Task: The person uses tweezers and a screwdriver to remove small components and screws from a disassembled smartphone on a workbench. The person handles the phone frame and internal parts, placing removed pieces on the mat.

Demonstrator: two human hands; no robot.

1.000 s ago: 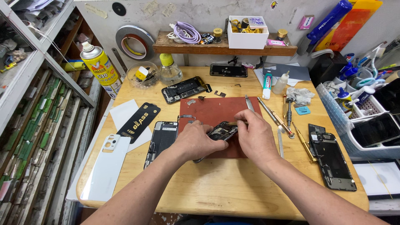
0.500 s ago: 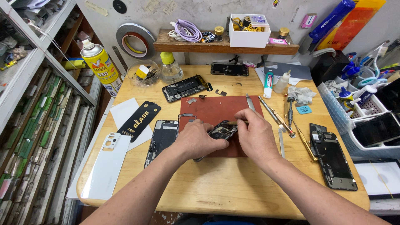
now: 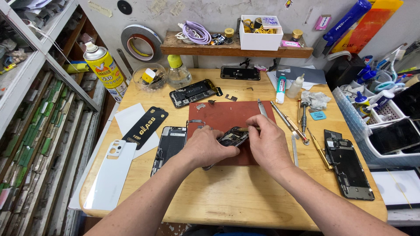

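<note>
1. Worktop point(image 3: 227, 205): wooden, crowded with opened phones and tools; the work sits at its centre on a red-brown mat point(image 3: 227, 114).
2. White back cover point(image 3: 107, 175) lies at the worktop's left edge, apart from everything in hand; a black screen-protector packet point(image 3: 145, 127) lies just beside it on white paper.
3. Three stripped phone bodies lie around the mat: one to its left point(image 3: 168, 144), one behind it point(image 3: 192, 92), one well to the right point(image 3: 348, 168). All show bare insides, so opening looks done on these; none is closed up.
4. Left hand point(image 3: 205, 146): curled around the small dark phone part point(image 3: 232, 137), gripping it from the left and steadying it over the mat.
5. Right hand point(image 3: 267, 142): fingers pinched on a thin tool whose tip meets the same part; the tool is mostly hidden, kind unclear.
6. Judgement: mid-job. Part is out and being worked on, nothing refitted yet.
7. Screwdrivers point(image 3: 286, 122) and tweezers point(image 3: 261, 107) lie at the mat's right edge, untouched.
8. Small metal brackets point(image 3: 200, 106) lie loose on the mat's far side, not yet put back.
</note>
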